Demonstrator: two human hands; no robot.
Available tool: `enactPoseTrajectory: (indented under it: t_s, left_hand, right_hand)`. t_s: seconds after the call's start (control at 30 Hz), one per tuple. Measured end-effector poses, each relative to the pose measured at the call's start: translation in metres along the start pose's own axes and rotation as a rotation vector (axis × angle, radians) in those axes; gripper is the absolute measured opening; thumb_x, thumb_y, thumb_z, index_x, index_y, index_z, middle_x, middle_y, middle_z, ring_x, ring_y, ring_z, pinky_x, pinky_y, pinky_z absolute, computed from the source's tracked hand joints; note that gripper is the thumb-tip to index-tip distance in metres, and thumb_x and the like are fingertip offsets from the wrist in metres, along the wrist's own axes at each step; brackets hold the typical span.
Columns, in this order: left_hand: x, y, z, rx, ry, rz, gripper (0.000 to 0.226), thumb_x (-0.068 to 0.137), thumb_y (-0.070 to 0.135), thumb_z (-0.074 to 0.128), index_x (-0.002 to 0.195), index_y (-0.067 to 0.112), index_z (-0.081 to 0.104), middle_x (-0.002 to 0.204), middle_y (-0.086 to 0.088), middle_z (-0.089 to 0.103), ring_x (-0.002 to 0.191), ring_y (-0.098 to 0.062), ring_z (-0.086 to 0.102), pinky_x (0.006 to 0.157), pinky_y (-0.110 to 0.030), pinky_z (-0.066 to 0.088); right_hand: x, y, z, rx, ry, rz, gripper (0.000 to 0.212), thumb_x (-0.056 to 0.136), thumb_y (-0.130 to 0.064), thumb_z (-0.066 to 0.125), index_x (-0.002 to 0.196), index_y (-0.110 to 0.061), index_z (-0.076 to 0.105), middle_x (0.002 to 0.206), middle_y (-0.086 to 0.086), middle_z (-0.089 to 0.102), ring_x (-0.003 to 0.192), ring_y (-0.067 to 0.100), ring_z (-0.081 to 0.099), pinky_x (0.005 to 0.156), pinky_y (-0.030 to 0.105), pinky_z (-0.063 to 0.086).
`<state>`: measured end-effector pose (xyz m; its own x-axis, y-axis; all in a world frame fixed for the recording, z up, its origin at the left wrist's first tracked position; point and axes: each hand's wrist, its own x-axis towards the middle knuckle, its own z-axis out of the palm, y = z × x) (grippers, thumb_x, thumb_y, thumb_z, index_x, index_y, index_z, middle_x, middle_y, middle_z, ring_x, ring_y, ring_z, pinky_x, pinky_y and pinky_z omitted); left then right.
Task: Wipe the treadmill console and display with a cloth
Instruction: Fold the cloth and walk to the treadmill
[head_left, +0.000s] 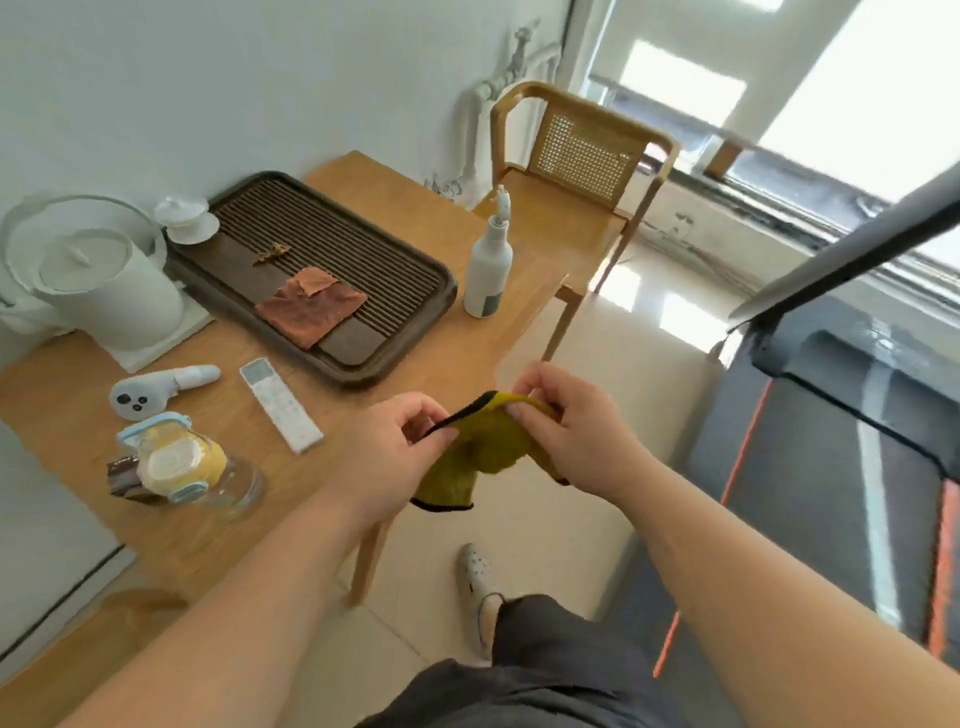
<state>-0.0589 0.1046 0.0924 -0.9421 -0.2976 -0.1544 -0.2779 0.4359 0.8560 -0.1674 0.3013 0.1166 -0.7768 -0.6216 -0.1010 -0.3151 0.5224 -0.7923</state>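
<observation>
An olive-yellow cloth (480, 452) with a black hem hangs between my hands, over the floor just off the table's front corner. My left hand (387, 449) pinches its black edge on the left. My right hand (569, 426) grips its upper right part. At the right stands the treadmill (810, 467), with a dark belt, orange stripes and a grey handrail (852, 244) slanting up to the top right. Its console and display are out of view.
The wooden table (415, 218) on the left carries a dark tea tray (410, 332) with a brown cloth, a white spray bottle (488, 270), a kettle (98, 286), a white remote (280, 405), a white handheld device and a lidded jar. A rattan chair (582, 150) stands behind.
</observation>
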Motion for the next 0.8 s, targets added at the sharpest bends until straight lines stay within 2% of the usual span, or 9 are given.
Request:
enactPoseTrajectory:
  t_s: [0.1,0.23,0.3,0.37,0.43,0.5,0.57,0.67,0.8]
  left_hand:
    - [-0.007,0.031,0.030,-0.114,-0.068,0.075,0.005,0.092,0.019,0.072,0.087,0.020,0.071,0.075,-0.005,0.068,0.065,-0.005,0.061,0.054,-0.016,0.048]
    - [-0.013,0.072,0.089,-0.153,-0.287,0.143,0.004,0.090,0.018,0.074,0.086,0.019,0.073,0.079,-0.009,0.069,0.071,-0.015,0.063,0.059,-0.029,0.055]
    - [-0.016,0.092,0.122,-0.178,-0.362,0.182,0.007,0.089,0.014,0.075,0.083,0.015,0.073,0.073,-0.007,0.066,0.063,-0.008,0.058,0.054,-0.021,0.049]
    - [-0.018,0.113,0.158,-0.176,-0.412,0.226,0.013,0.087,0.013,0.076,0.076,0.018,0.071,0.064,0.006,0.062,0.060,-0.002,0.053,0.055,-0.015,0.043]
    - [-0.020,0.132,0.196,-0.151,-0.489,0.243,0.015,0.086,0.018,0.077,0.074,0.022,0.070,0.063,0.011,0.062,0.060,-0.001,0.054,0.057,-0.014,0.043]
    - [-0.021,0.147,0.237,-0.101,-0.558,0.248,0.013,0.086,0.022,0.077,0.075,0.023,0.070,0.067,0.006,0.064,0.062,-0.003,0.054,0.057,-0.015,0.043]
    - [-0.025,0.161,0.281,-0.054,-0.606,0.238,0.015,0.086,0.023,0.077,0.074,0.023,0.069,0.071,-0.002,0.066,0.063,-0.006,0.054,0.056,-0.016,0.042]
    - [-0.037,0.183,0.355,0.031,-0.661,0.233,0.023,0.084,0.023,0.077,0.067,0.025,0.062,0.062,0.007,0.057,0.057,-0.004,0.049,0.055,-0.020,0.040]
    - [-0.060,0.228,0.449,0.120,-0.728,0.263,0.026,0.084,0.018,0.075,0.067,0.020,0.055,0.060,0.009,0.049,0.056,-0.006,0.045,0.057,-0.023,0.040]
  right_hand:
    - [-0.053,0.014,-0.024,-0.005,0.034,0.128,0.007,0.099,-0.036,0.067,0.104,-0.035,0.063,0.088,-0.009,0.068,0.081,0.007,0.064,0.066,0.016,0.051]
    - [-0.127,0.041,-0.066,-0.062,0.150,0.272,0.007,0.094,-0.038,0.074,0.096,-0.041,0.067,0.085,-0.015,0.070,0.079,-0.004,0.064,0.066,0.008,0.045]
    - [-0.162,0.056,-0.087,-0.036,0.245,0.343,0.006,0.094,-0.038,0.074,0.088,-0.037,0.070,0.081,-0.012,0.071,0.078,0.000,0.065,0.066,0.010,0.046]
    - [-0.194,0.071,-0.107,0.004,0.334,0.396,0.009,0.094,-0.036,0.074,0.086,-0.034,0.073,0.078,-0.011,0.070,0.077,0.005,0.065,0.066,0.013,0.048]
    - [-0.224,0.089,-0.128,0.037,0.386,0.441,0.009,0.095,-0.034,0.074,0.086,-0.034,0.073,0.080,-0.011,0.071,0.078,0.006,0.065,0.067,0.014,0.048]
    - [-0.253,0.113,-0.149,0.079,0.436,0.488,0.006,0.096,-0.032,0.073,0.091,-0.033,0.075,0.085,-0.011,0.073,0.083,0.007,0.067,0.070,0.018,0.050]
    - [-0.281,0.142,-0.169,0.132,0.499,0.525,0.005,0.096,-0.029,0.073,0.093,-0.032,0.077,0.088,-0.009,0.075,0.086,0.009,0.069,0.075,0.027,0.056]
    - [-0.320,0.189,-0.205,0.221,0.582,0.542,0.005,0.095,-0.025,0.075,0.094,-0.029,0.079,0.090,-0.004,0.077,0.089,0.016,0.072,0.084,0.042,0.061]
    - [-0.361,0.254,-0.271,0.288,0.625,0.525,0.009,0.093,-0.018,0.077,0.093,-0.027,0.079,0.087,0.002,0.078,0.086,0.024,0.073,0.079,0.044,0.063]
